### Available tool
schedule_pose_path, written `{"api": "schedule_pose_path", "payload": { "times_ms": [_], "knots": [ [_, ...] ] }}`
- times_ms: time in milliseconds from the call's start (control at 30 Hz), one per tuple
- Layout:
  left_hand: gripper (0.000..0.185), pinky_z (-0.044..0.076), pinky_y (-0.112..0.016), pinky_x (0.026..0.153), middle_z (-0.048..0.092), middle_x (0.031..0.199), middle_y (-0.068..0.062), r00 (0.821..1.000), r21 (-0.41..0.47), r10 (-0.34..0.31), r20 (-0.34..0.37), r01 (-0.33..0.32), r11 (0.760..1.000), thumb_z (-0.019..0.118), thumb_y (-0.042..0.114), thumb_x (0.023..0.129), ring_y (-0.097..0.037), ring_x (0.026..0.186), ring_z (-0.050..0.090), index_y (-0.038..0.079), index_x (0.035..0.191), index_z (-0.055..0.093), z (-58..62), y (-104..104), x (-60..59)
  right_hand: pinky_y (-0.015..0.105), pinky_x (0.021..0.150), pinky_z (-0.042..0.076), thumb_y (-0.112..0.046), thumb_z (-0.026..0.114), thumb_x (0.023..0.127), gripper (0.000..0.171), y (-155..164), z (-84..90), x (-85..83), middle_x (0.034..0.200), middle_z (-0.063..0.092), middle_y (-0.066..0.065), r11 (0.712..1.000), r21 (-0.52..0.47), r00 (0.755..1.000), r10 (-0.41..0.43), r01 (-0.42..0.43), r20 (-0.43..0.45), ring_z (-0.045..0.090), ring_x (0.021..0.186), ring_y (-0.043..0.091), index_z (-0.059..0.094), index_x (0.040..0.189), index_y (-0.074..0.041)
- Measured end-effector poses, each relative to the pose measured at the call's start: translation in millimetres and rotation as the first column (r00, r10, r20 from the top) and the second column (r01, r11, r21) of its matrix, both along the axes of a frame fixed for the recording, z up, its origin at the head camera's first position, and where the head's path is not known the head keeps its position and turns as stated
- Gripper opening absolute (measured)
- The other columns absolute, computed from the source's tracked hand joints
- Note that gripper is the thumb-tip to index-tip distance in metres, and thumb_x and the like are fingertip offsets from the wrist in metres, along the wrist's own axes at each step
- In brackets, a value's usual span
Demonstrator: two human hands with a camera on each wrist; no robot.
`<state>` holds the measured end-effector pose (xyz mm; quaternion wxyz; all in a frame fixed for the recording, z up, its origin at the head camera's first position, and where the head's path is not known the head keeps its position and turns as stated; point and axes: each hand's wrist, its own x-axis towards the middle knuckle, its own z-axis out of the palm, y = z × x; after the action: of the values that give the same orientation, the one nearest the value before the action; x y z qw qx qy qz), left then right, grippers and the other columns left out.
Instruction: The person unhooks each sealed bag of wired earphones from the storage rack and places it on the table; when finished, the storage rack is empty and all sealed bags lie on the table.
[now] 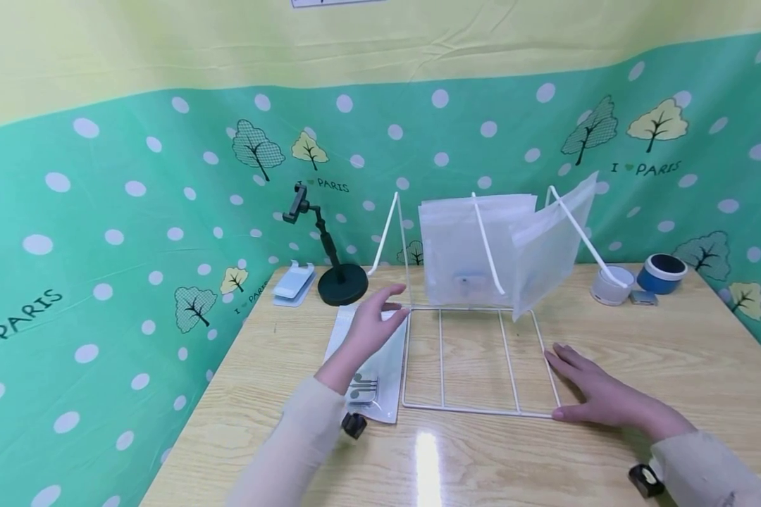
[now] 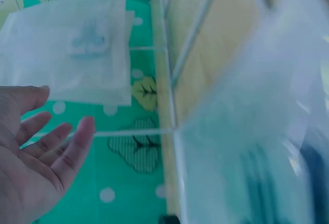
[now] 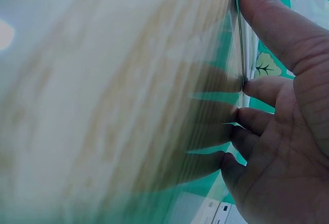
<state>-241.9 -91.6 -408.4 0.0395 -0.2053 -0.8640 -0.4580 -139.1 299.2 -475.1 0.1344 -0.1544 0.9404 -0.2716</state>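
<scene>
A white wire rack (image 1: 469,409) stands on the wooden table, its base flat and its slanted rods rising at the back. Two whitish translucent pouches (image 1: 447,246) hang or lean among those rods, the right one tilted outward. My left hand (image 1: 370,327) hovers by the rack's left rear corner, fingers spread and relaxed, holding nothing. In the left wrist view the same hand (image 2: 43,157) has its palm up near a rack wire. My right hand (image 1: 599,391) rests on the tabletop, fingertips and thumb right at the rack's right side wire. The right wrist view shows its fingers (image 3: 262,88) straight against the table.
A flat printed packet (image 1: 387,373) lies left of the rack, partly under my left forearm. Behind it stand a black phone holder (image 1: 342,282) and a light blue folding stand (image 1: 294,283). At the back right are a white jar (image 1: 611,287), a blue jar (image 1: 661,273) and a small grey item (image 1: 643,298).
</scene>
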Motion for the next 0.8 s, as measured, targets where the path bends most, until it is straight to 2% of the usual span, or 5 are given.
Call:
{"api": "schedule_pose_path", "payload": {
  "times_ms": [167, 367, 467, 567, 800],
  "knots": [
    [0.048, 0.059, -0.028, 0.07, 0.048, 0.143, -0.012, 0.999, 0.141, -0.044, -0.019, 0.046, 0.989, 0.06, 0.008, 0.096, -0.033, 0.117, 0.059, 0.005, 0.142, 0.046, 9.3, 26, -12.3, 0.074, 0.103, 0.021, -0.056, 0.075, 0.075, 0.102, 1, 0.1, 0.6, 0.154, 0.016, 0.033, 1.0, 0.001, 1.0, 0.005, -0.005, -0.007, 0.015, 0.136, 0.058, 0.032, 0.151, -0.002],
    [0.055, 0.056, -0.039, 0.086, 0.045, 0.143, -0.019, 0.988, 0.178, -0.055, -0.147, 0.081, 0.981, 0.062, 0.002, 0.094, -0.037, 0.12, 0.056, 0.002, 0.144, 0.041, 14.6, 45, -23.5, 0.073, 0.103, 0.021, -0.055, 0.075, 0.076, 0.102, 2, 1.1, 0.2, 0.154, 0.016, 0.034, 1.0, -0.012, 1.0, 0.022, -0.022, -0.021, 0.015, 0.136, 0.058, 0.033, 0.15, 0.0],
    [0.051, 0.053, -0.04, 0.092, 0.049, 0.139, -0.019, 0.981, 0.188, -0.018, -0.193, 0.055, 0.981, 0.06, 0.001, 0.093, -0.036, 0.116, 0.06, 0.0, 0.141, 0.043, 14.8, 52, -25.6, 0.074, 0.103, 0.02, -0.054, 0.075, 0.076, 0.101, 1, 1.3, 0.7, 0.154, 0.015, 0.034, 1.0, -0.016, 1.0, 0.023, -0.023, -0.012, 0.015, 0.136, 0.059, 0.033, 0.15, 0.0],
    [0.043, 0.055, -0.036, 0.089, 0.055, 0.134, -0.016, 0.977, 0.209, 0.047, -0.209, -0.002, 0.978, 0.059, 0.003, 0.094, -0.033, 0.109, 0.064, 0.0, 0.136, 0.049, 15.3, 58, -25.3, 0.074, 0.103, 0.02, -0.054, 0.075, 0.077, 0.101, 0, 1.5, 1.3, 0.154, 0.015, 0.034, 0.999, -0.019, 1.0, 0.025, -0.026, -0.007, 0.014, 0.136, 0.059, 0.032, 0.15, 0.0],
    [0.033, 0.056, -0.028, 0.078, 0.058, 0.124, -0.01, 0.977, 0.282, 0.146, -0.158, -0.097, 0.955, 0.062, 0.007, 0.093, -0.025, 0.101, 0.065, 0.005, 0.126, 0.058, 16.9, 71, -23.4, 0.074, 0.102, 0.022, -0.055, 0.074, 0.077, 0.101, 1, 0.3, 0.8, 0.154, 0.016, 0.034, 0.999, -0.017, 0.999, 0.031, -0.031, -0.032, 0.016, 0.136, 0.058, 0.033, 0.15, 0.0]
  ]
}}
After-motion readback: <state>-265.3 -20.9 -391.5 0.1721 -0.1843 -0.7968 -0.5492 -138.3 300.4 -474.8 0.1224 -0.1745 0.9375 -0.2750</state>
